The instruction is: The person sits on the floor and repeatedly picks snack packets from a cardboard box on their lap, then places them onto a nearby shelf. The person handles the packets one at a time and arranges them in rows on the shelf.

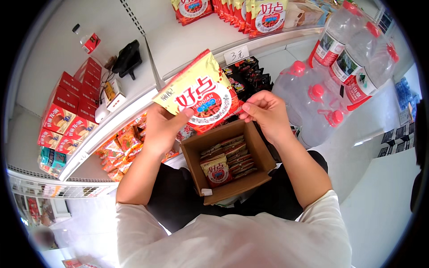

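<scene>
A yellow-and-red snack bag (pixel 204 92) is held up, printed face towards me, above an open cardboard box (pixel 192 160). My left hand (pixel 167 127) grips its lower left side, thumb across the front. At its lower right corner, my right hand (pixel 268 114) pinches the bag's edge between thumb and fingers. The box sits between my knees and holds several rows of matching bags; one bag (pixel 217 171) lies face up at the left. More such bags (pixel 266 16) stand in a row on the white shelf (pixel 194 37) in front of me.
Large shrink-wrapped plastic bottles (pixel 335 73) with red caps stand at the right. Black snack packets (pixel 248 77) and orange packets (pixel 124 144) fill the lower level. A handwritten price card (pixel 236 54) is on the shelf edge. Red cartons (pixel 72 104) and a black device (pixel 128 60) sit left.
</scene>
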`<move>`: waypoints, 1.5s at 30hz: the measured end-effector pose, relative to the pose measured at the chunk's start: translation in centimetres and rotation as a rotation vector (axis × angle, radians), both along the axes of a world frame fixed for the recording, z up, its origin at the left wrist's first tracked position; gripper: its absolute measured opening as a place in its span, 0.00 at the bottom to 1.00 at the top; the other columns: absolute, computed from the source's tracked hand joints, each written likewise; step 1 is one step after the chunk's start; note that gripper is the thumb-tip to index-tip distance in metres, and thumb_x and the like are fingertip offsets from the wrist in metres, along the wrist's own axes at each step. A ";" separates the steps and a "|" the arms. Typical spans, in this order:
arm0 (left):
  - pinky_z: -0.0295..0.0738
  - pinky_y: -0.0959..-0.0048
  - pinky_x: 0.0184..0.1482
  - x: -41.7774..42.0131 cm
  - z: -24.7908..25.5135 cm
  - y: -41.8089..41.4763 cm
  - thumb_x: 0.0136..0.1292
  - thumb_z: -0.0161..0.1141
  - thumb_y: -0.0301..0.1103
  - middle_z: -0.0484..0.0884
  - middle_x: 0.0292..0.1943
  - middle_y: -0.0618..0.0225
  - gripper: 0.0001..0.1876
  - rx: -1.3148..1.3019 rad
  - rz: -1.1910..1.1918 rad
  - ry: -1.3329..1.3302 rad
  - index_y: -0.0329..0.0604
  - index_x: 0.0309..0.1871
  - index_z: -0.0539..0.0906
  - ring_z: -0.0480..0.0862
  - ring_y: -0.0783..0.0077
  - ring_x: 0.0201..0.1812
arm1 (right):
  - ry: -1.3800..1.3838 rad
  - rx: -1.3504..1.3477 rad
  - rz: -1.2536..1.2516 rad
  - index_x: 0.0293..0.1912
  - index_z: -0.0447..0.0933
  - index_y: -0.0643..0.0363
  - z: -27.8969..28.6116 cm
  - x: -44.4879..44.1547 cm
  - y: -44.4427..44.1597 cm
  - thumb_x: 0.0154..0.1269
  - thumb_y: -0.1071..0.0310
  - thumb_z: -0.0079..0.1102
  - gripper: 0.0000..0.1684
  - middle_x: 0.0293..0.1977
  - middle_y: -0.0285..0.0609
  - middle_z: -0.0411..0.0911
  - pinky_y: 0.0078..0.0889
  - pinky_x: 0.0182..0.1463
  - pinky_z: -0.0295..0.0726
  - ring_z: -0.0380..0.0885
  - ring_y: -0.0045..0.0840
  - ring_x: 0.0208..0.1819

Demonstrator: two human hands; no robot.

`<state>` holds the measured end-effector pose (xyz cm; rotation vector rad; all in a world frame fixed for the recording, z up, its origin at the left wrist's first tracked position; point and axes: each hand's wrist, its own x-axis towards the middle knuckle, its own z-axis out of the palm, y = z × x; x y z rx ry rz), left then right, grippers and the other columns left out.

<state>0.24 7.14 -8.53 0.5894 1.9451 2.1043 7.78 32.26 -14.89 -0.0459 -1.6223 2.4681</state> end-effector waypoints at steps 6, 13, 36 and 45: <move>0.81 0.73 0.49 -5.9 5.9 2.4 0.67 0.70 0.27 0.89 0.45 0.62 0.17 0.013 0.205 0.221 0.29 0.56 0.82 0.86 0.74 0.45 | 0.054 0.069 -0.145 0.40 0.78 0.60 -0.4 -0.2 1.0 0.69 0.76 0.68 0.06 0.31 0.38 0.84 0.21 0.34 0.82 0.85 0.19 0.31; 0.74 0.73 0.36 -21.3 9.9 8.7 0.59 0.78 0.33 0.87 0.37 0.67 0.17 -0.336 0.447 0.461 0.29 0.44 0.86 0.81 0.79 0.35 | 0.042 0.137 -0.182 0.38 0.78 0.60 -2.0 -1.4 1.7 0.68 0.75 0.69 0.06 0.30 0.36 0.83 0.19 0.32 0.79 0.83 0.16 0.29; 0.80 0.58 0.58 -28.1 6.2 13.0 0.63 0.69 0.59 0.87 0.54 0.46 0.36 -0.879 0.579 0.495 0.28 0.56 0.82 0.87 0.48 0.54 | 0.064 0.245 -0.065 0.37 0.76 0.62 -5.0 -2.3 1.1 0.68 0.80 0.65 0.06 0.27 0.34 0.81 0.19 0.33 0.77 0.81 0.13 0.28; 0.79 0.57 0.61 -28.2 6.2 13.8 0.62 0.69 0.56 0.85 0.54 0.36 0.37 -0.831 0.559 0.404 0.24 0.56 0.80 0.85 0.47 0.59 | 0.041 0.390 0.018 0.39 0.76 0.62 -5.5 -2.3 1.4 0.70 0.81 0.61 0.04 0.32 0.34 0.81 0.19 0.38 0.81 0.81 0.15 0.32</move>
